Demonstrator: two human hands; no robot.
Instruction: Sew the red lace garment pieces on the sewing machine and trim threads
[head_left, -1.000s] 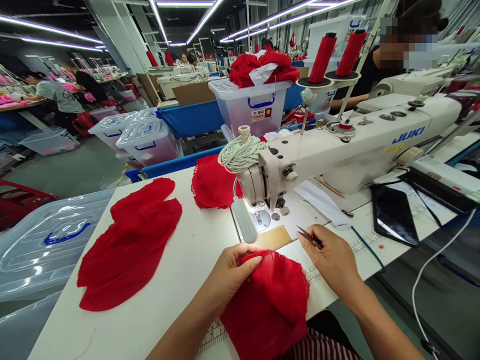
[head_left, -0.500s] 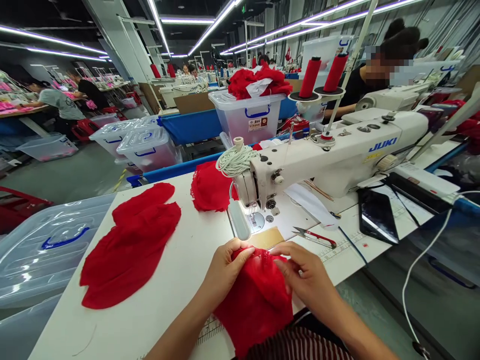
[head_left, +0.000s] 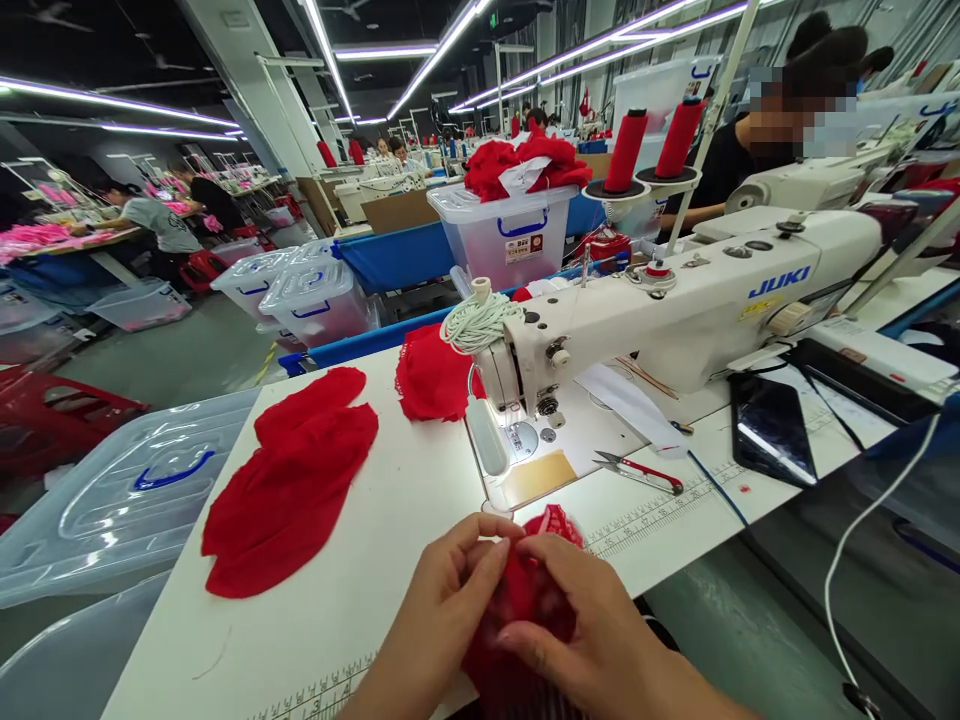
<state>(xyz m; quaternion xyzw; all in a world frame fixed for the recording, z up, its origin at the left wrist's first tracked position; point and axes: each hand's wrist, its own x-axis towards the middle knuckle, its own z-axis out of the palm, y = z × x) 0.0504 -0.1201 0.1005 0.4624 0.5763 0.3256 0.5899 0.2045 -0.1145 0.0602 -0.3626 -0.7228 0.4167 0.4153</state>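
Note:
Both hands are closed on a piece of red fabric [head_left: 517, 590] at the front edge of the sewing table. My left hand [head_left: 450, 590] pinches its upper edge between thumb and fingers. My right hand [head_left: 592, 610] grips the same fabric close beside it, fingertips nearly meeting the left ones. A strip of lacy edging shows above the right fingers; the lower part is partly hidden by the hands. Thread snips [head_left: 641, 472] with a red handle lie on the table, right of the hands. Beyond the hands stands the white sewing machine [head_left: 675, 300].
Red fabric pieces [head_left: 300, 490] lie at the left, and another red piece [head_left: 431, 375] is beside the machine head. A phone [head_left: 772, 428] and a white paper strip [head_left: 630, 405] lie to the right. Lidded plastic boxes [head_left: 150, 490] stand left of the table. A co-worker sits behind the machine.
My right hand held the snips, laid them on the table, then took hold of the red fabric. Both hands have drawn together and the fabric is now bunched lower, nearer my body.

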